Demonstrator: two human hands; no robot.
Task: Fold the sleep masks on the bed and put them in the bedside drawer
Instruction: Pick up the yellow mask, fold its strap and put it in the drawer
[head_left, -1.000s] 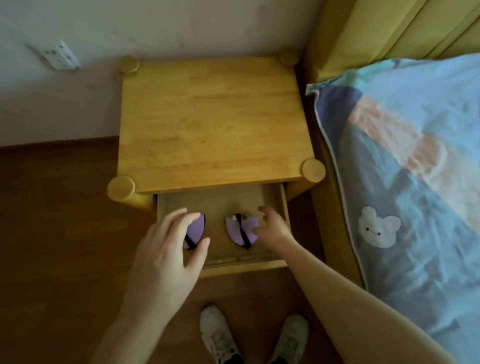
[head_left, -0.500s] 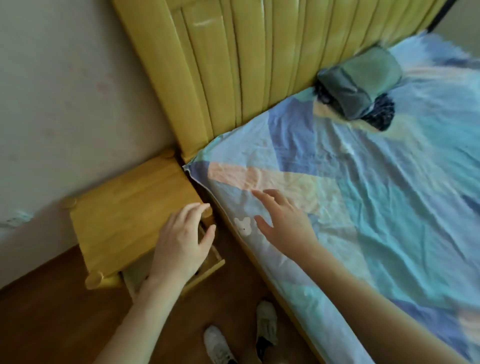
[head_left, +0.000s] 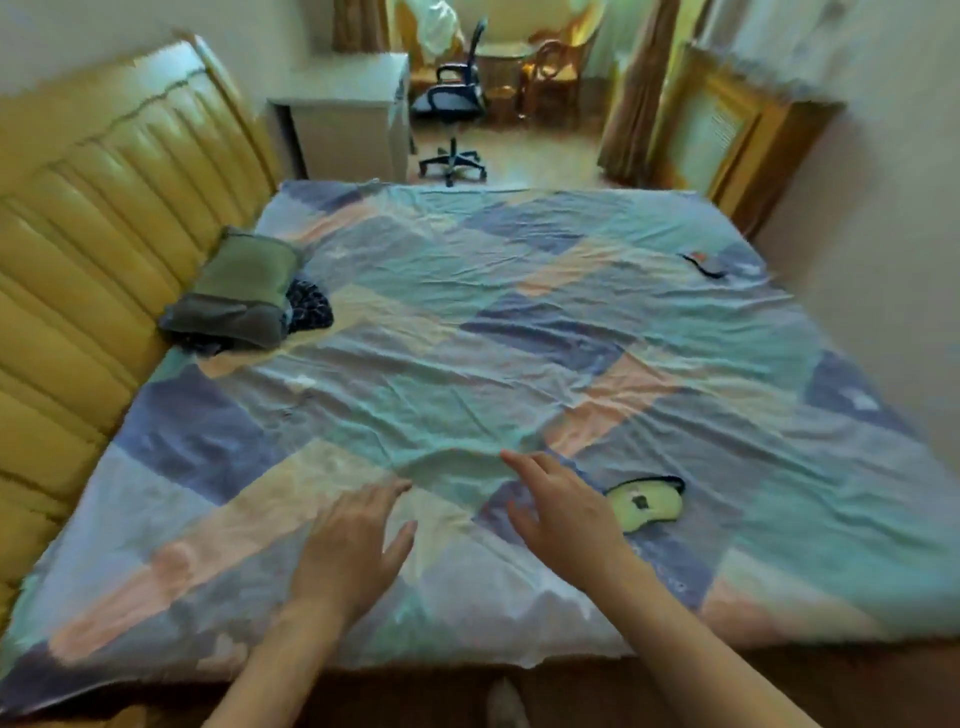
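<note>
Both hands, left hand (head_left: 349, 552) and right hand (head_left: 564, 512), hover released over the bed (head_left: 467, 332) near its front edge; green sleep mask (head_left: 644, 502) lies at three o'clock, another mask (head_left: 705, 263) far at one o'clock.

Lighting: soft, dim daylight — brightest at the far window, no hard shadows or glare. Quality: motion blur throughout; wide-angle bending at the edges.

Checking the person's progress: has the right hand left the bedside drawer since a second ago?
Yes. The right hand has moved from the drawer out over the bed, open and empty, beside the green sleep mask without touching it.
</note>
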